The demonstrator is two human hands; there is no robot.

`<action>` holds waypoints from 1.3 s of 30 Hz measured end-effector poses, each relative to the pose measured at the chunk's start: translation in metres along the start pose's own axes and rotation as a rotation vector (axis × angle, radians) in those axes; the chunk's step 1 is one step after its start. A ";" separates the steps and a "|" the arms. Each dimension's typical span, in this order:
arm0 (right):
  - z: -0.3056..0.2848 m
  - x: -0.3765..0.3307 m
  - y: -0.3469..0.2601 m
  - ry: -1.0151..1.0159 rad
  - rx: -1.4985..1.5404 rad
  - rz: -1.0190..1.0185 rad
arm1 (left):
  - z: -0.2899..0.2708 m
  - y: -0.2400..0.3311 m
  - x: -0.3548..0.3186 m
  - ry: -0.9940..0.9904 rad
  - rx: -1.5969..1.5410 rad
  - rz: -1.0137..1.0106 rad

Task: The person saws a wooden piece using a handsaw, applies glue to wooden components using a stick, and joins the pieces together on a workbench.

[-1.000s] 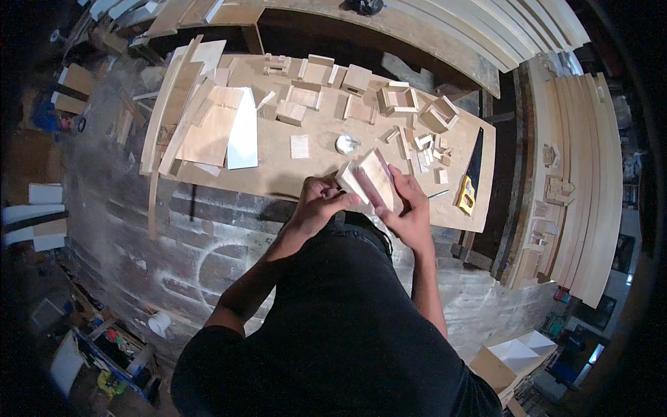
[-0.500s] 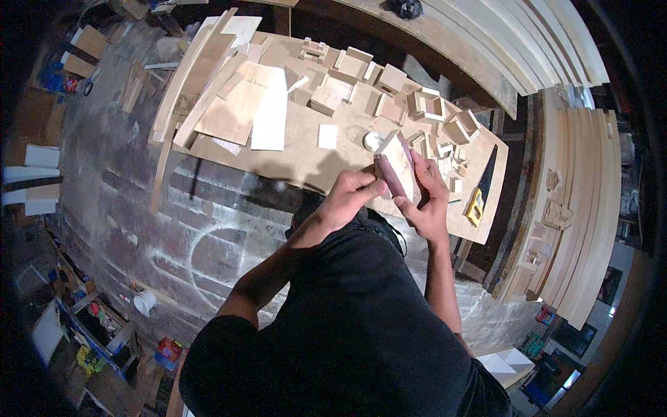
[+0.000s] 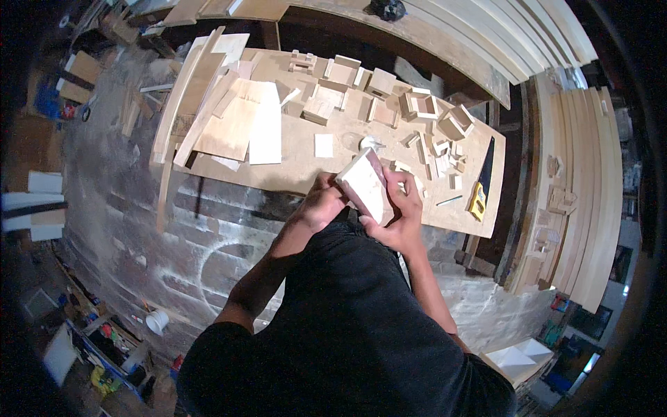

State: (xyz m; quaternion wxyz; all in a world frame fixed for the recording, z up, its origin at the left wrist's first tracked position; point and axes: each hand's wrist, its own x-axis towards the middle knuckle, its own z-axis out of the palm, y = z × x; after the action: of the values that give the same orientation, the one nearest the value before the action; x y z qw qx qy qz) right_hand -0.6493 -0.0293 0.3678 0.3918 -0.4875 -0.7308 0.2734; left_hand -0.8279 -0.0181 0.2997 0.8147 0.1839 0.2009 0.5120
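Note:
Between my hands is a small box-like wooden piece (image 3: 361, 182), tilted above the near edge of the board-topped table. Its face is pale, and reddish-brown strips run along its sides. My right hand (image 3: 401, 212) grips it from the right, thumb on the near side and fingers along the far side. At its left edge my left hand (image 3: 322, 203) is closed against it, its fingertips partly hidden by the piece. Just beyond the piece stands a small round pale container (image 3: 370, 143). A white square (image 3: 324, 145) lies to the left of that.
Several small wooden boxes (image 3: 420, 104) and offcuts cover the far side of the tabletop (image 3: 295, 167). A yellow-handled handsaw (image 3: 479, 198) lies at right, near a pencil (image 3: 449, 200). Panels and boards (image 3: 233, 115) are piled at left. Long planks (image 3: 587, 187) line the right.
The wooden piece has come nearer to me and turned, showing more of its pale face. My left hand has shifted left and down to its left edge; my right hand moved with it.

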 end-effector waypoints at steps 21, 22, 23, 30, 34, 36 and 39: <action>-0.052 -0.042 0.058 0.118 0.001 0.000 | 0.000 -0.023 -0.009 -0.061 -0.016 -0.289; -0.053 -0.045 0.053 0.047 0.002 -0.004 | 0.017 -0.023 -0.008 0.019 0.006 -0.250; -0.050 -0.050 0.047 -0.023 0.003 -0.008 | 0.029 -0.023 -0.006 0.098 0.028 -0.210; -0.058 -0.062 0.061 0.089 0.068 -0.018 | 0.035 -0.020 -0.004 0.044 0.076 -0.393; -0.057 -0.062 0.074 0.102 0.131 -0.036 | 0.015 -0.032 -0.005 0.002 0.172 -0.359; -0.061 -0.062 0.073 0.085 0.054 0.021 | 0.022 -0.031 0.000 -0.035 0.141 -0.319; -0.045 -0.068 0.063 0.028 0.190 -0.025 | 0.035 -0.015 0.000 -0.143 0.347 -0.352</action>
State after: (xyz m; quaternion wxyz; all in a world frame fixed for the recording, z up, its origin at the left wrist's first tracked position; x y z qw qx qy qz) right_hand -0.5652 -0.0681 0.3222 0.4497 -0.4427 -0.7021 0.3299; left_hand -0.7989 -0.0278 0.3216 0.8596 0.3191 0.2565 0.3058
